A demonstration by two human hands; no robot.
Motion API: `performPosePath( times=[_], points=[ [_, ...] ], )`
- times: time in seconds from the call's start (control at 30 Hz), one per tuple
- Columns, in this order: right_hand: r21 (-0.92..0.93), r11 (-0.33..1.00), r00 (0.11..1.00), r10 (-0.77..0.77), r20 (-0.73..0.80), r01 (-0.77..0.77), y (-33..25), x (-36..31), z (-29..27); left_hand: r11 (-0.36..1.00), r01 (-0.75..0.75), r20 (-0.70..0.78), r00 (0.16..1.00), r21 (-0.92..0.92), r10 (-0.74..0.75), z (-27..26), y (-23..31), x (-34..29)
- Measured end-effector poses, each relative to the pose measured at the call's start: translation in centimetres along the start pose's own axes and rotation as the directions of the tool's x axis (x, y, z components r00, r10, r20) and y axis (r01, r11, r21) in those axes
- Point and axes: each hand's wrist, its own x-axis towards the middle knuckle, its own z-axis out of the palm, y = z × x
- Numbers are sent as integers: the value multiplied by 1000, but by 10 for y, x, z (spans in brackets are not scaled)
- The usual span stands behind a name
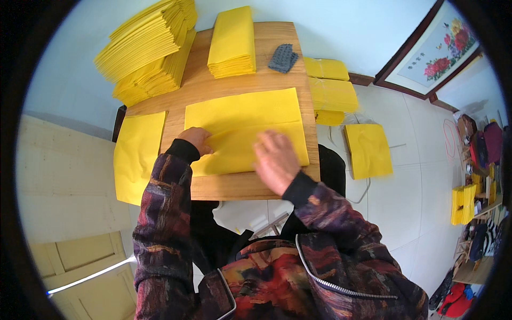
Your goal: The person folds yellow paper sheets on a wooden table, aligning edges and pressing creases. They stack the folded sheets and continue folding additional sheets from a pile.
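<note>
A wide yellow sheet (242,106) of felt-like material lies on the wooden table in front of me, with a fold line running across it. At its left side, my left hand (196,141) is closed on the sheet's layer, fingers bent and thumb against the surface. Over the near right part of the sheet is my right hand (277,161), smeared by motion; whether its fingers press on the sheet I cannot tell. Another yellow sheet (140,149) hangs partly over the table's left edge, beside my left forearm.
Tall stacks of folded yellow pieces (149,48) stand at the far left, with a smaller stack (232,42) beside them. A grey knitted item (282,58) lies far right on the table (229,189). Yellow bundles (333,95) and a yellow stack (368,151) are right of it.
</note>
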Motion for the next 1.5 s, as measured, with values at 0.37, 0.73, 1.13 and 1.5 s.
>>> performPosePath(
  times=[0.37, 0.73, 1.13, 1.5],
  points=[
    [72, 972, 959, 204, 197, -222, 2, 0, 28, 1000, -22, 42, 999, -9, 22, 6, -9, 6],
    [-64, 943, 918, 333, 215, -327, 13, -8, 30, 995, -31, -92, 996, -96, 22, 11, -28, 0],
    [-208, 943, 934, 301, 192, -261, 19, -13, 30, 978, -194, -528, 841, -80, 123, 77, 123, -24],
    [-186, 937, 923, 330, 201, -295, 19, -16, 31, 941, 281, -498, 798, -190, -339, 103, 34, -72]
  ],
)
